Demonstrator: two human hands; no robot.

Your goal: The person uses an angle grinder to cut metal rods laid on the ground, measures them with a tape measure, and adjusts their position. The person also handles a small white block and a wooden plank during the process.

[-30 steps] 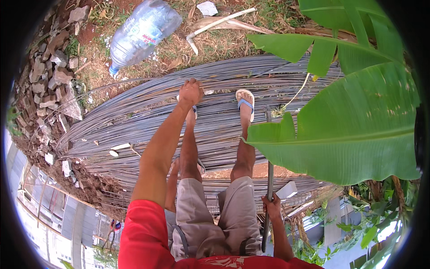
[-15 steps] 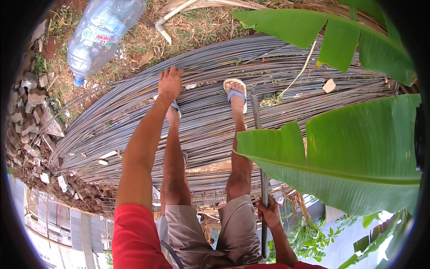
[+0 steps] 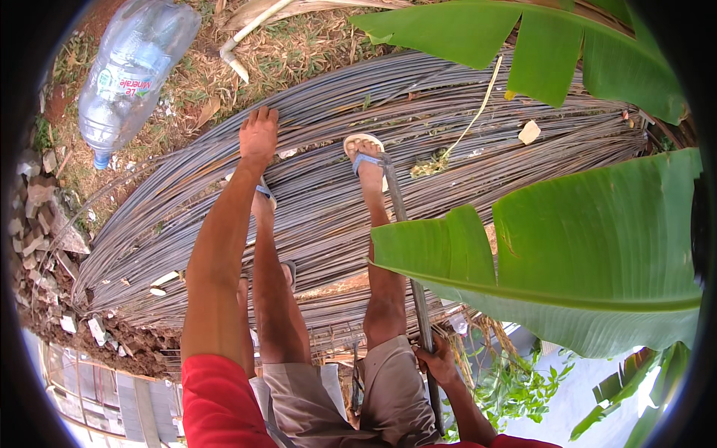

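My left hand [image 3: 258, 137] is on the upper edge of a long, bowed bundle of thin steel rods [image 3: 328, 190], its fingers bent down over some of them; the fingertips are hidden. My right hand [image 3: 441, 361], by my right thigh, is closed round a long grey metal bar [image 3: 409, 257]. The bar slants over the bundle, and its far end is beside my right foot [image 3: 367, 154]. Blue-strapped sandals are on my feet, which stand on the rods.
A large clear plastic bottle [image 3: 134, 75] lies on dry grass at the far left, near a bent white pipe [image 3: 237, 48]. Broken stones [image 3: 37, 224] are piled at the left. Broad banana leaves [image 3: 590, 239] overhang the right side. Another person's foot [image 3: 288, 275] shows behind my left leg.
The view has shifted, so the scene sits further left. The bar's far end has swung left, closer to my right foot. My left hand stays at the rods, its fingers more bent.
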